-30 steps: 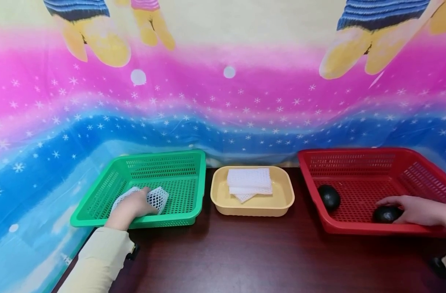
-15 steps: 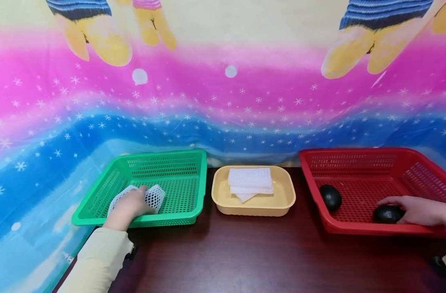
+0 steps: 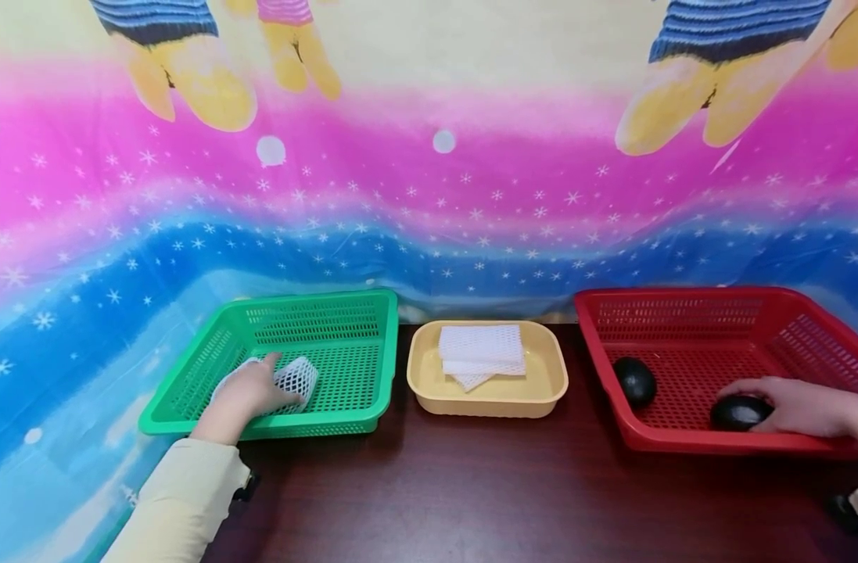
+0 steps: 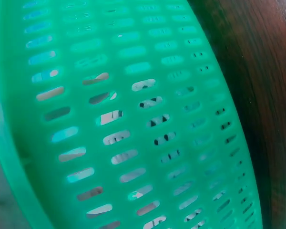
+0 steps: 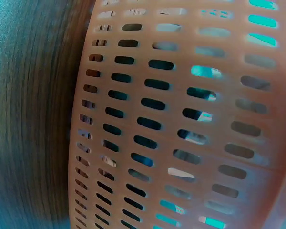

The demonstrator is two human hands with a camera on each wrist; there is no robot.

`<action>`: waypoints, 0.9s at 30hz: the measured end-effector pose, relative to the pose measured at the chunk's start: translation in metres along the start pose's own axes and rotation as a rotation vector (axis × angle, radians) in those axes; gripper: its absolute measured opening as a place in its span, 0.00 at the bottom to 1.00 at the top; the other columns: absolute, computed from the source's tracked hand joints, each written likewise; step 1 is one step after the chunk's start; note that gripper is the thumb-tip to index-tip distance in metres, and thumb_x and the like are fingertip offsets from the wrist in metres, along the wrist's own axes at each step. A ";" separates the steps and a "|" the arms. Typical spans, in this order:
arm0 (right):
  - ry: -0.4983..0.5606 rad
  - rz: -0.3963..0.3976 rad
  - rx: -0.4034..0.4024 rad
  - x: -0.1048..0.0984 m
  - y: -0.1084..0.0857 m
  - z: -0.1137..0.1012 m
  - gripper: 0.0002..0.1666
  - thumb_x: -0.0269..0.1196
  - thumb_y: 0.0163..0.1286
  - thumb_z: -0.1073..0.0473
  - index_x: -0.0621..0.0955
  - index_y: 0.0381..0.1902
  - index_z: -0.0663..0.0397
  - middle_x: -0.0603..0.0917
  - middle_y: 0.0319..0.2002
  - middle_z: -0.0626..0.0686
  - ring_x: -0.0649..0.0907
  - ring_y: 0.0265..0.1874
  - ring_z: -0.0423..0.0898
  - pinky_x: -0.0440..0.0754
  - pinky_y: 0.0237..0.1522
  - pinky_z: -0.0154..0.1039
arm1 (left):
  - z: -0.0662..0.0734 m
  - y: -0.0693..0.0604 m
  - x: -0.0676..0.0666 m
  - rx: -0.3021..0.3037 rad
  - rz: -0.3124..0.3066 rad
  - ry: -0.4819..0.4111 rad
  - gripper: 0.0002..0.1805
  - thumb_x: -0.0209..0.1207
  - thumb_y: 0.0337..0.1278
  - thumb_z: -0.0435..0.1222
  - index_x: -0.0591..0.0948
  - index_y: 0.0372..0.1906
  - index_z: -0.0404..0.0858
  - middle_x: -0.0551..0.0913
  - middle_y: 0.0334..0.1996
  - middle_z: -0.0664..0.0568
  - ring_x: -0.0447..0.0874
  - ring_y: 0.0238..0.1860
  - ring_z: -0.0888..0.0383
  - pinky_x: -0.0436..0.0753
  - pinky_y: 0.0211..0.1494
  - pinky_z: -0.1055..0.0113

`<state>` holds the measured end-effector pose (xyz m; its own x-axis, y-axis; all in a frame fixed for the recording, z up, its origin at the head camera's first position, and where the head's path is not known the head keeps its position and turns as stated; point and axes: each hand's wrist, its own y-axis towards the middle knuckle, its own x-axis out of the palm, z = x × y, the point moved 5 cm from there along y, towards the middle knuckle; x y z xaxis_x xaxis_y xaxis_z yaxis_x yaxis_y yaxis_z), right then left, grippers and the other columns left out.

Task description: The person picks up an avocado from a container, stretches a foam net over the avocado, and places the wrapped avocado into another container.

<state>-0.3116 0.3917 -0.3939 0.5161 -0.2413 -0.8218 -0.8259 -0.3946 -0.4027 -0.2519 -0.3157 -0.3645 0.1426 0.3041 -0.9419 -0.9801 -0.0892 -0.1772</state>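
black oval object [image 3: 737, 414] within right fingers [image 3: 748, 385]; white mesh [image 3: 302, 378] beneath left fingers [image 3: 268, 366].

Head view: bright, even light; my tabletop [image 3: 457, 485] shows a soft sheen and shadow beneath the green basket [image 3: 323, 423]. Wrist views: hazy, colour-shifted, the red basket [image 5: 174, 109] browned; what lies behind it I cannot resolve with confidence.

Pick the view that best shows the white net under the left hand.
Head: it shows the white net in the green basket, partly covered. Left wrist shows slivers through the basket; right wrist, none discernible.
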 end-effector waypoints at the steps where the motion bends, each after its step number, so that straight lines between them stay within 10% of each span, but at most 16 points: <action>1: -0.011 0.010 -0.004 -0.001 0.000 0.000 0.35 0.73 0.65 0.55 0.75 0.61 0.73 0.79 0.54 0.70 0.78 0.53 0.68 0.80 0.46 0.64 | -0.001 0.000 -0.001 0.000 0.005 0.002 0.54 0.71 0.56 0.50 0.57 0.76 0.23 0.66 0.66 0.18 0.68 0.63 0.23 0.74 0.58 0.32; 27: -0.185 0.439 -0.101 -0.017 -0.025 -0.045 0.39 0.76 0.62 0.49 0.74 0.63 0.63 0.76 0.50 0.70 0.82 0.39 0.59 0.84 0.32 0.55 | 0.005 -0.008 -0.021 0.081 0.106 -0.067 0.47 0.67 0.62 0.54 0.63 0.75 0.29 0.77 0.59 0.27 0.81 0.51 0.34 0.81 0.44 0.40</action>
<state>-0.2892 0.3661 -0.3517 0.0668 -0.2460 -0.9670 -0.9255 -0.3774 0.0321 -0.2474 -0.3163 -0.3419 0.0306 0.3599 -0.9325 -0.9975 -0.0483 -0.0514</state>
